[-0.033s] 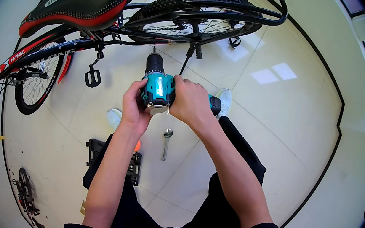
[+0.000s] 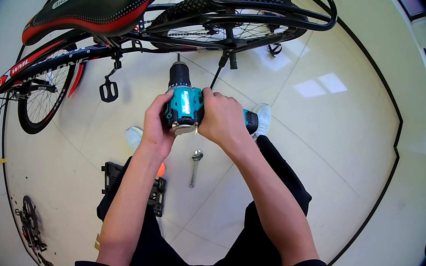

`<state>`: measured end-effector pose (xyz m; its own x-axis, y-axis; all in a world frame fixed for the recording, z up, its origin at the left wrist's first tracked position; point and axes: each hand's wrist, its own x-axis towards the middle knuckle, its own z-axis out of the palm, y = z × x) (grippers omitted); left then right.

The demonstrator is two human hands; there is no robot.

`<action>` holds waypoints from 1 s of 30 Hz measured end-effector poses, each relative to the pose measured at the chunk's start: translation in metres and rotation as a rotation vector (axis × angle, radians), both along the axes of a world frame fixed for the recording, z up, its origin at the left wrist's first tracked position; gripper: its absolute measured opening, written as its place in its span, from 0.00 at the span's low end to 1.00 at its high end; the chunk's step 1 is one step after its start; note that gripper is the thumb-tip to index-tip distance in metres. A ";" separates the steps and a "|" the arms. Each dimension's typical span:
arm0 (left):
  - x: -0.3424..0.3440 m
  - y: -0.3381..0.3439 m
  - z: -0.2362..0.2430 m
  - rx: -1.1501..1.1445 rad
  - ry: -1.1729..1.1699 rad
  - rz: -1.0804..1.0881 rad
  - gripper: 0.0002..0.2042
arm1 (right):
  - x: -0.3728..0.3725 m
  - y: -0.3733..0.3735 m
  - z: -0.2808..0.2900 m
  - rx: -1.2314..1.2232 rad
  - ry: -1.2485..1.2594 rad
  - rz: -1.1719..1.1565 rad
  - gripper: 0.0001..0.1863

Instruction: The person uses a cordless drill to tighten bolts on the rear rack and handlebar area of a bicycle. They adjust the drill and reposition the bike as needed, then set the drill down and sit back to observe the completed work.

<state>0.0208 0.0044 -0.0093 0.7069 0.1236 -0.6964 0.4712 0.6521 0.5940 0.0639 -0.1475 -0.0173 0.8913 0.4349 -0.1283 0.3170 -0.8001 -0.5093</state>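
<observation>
A teal and black cordless drill (image 2: 185, 102) is held up between my two hands, its black chuck and bit pointing away from me toward the bicycle (image 2: 219, 46). My right hand (image 2: 224, 117) is closed round the grip, and the battery end sticks out to the right past my fingers. My left hand (image 2: 158, 123) is wrapped against the left side of the drill body, thumb on top. The bit tip stands just short of the bicycle frame in this view; whether it touches anything I cannot tell. Some fingers of both hands are hidden by the drill.
An adjustable wrench (image 2: 195, 168) lies on the tiled floor between my legs. A black tool case (image 2: 157, 197) sits partly under my left leg, near an orange round thing (image 2: 161, 170). The bicycle's kickstand (image 2: 217, 74) stands ahead. Dark bike parts (image 2: 31, 225) lie far left.
</observation>
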 end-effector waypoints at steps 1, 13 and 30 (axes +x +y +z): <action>0.001 0.001 0.002 0.039 0.001 -0.024 0.22 | 0.001 0.003 0.000 -0.007 -0.004 0.013 0.18; 0.020 0.023 0.012 0.100 -0.004 0.003 0.20 | 0.015 0.036 -0.006 0.041 -0.013 -0.007 0.20; 0.012 0.030 0.019 0.316 -0.165 -0.035 0.19 | 0.006 0.050 -0.009 0.118 -0.087 0.018 0.26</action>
